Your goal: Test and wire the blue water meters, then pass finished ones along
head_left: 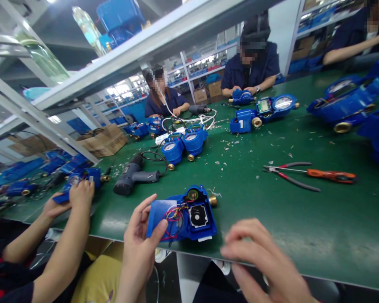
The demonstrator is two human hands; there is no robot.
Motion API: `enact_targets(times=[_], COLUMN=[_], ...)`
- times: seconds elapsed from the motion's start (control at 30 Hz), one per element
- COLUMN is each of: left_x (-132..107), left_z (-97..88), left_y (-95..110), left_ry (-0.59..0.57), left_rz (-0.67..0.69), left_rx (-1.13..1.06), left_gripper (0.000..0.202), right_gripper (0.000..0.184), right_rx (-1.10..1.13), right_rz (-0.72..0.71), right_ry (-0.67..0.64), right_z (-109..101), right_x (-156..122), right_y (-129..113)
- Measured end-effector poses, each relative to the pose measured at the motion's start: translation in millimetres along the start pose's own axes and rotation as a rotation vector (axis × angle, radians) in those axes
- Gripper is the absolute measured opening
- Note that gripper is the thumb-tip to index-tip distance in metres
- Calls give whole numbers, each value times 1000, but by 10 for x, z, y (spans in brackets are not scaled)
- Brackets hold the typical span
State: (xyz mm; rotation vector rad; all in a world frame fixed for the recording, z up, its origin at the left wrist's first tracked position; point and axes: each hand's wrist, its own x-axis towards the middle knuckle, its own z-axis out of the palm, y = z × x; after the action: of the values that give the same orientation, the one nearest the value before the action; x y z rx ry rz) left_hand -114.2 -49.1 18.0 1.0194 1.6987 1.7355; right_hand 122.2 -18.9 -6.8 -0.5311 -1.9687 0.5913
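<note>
An opened blue water meter (pixel 189 214) lies at the near edge of the green table (pixel 303 219), its red and yellow wires, round sensor and white inner part exposed, a brass fitting at its top right. My left hand (pixel 142 235) grips its left cover, thumb on the front, fingers curled behind. My right hand (pixel 259 256) hovers blurred just right of the meter, fingers loosely bent, touching nothing I can see.
Red-handled pliers (pixel 306 173) lie to the right. A black heat gun (pixel 134 176) and two blue meters (pixel 185 147) sit behind. More meters (pixel 265 110) lie farther back. A co-worker's hands (pixel 72 198) hold a meter at left; other people sit across.
</note>
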Motion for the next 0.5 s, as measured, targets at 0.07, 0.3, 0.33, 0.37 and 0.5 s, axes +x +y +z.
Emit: enact_targets(times=[0.07, 0.3, 0.33, 0.37, 0.5], left_x=[55, 98, 95, 88, 19], left_z=[4, -30, -35, -36, -7], left_y=[46, 122, 123, 124, 144], left_ry=[-25, -96, -113, -135, -213], left_rz=[-31, -88, -79, -67, -49], left_rx=[-16, -4, 14, 36, 136], left_gripper=[55, 59, 59, 59, 61], right_gripper=[29, 60, 61, 64, 76], right_rx=[-89, -406, -415, -417, -383], right_rz=[79, 117, 114, 114, 115], right_ry=[-23, -126, -116, -108, -103], right_z=[214, 700, 716, 722, 702], right_x=[77, 115, 115, 115, 108], right_y=[163, 433, 473, 512, 612])
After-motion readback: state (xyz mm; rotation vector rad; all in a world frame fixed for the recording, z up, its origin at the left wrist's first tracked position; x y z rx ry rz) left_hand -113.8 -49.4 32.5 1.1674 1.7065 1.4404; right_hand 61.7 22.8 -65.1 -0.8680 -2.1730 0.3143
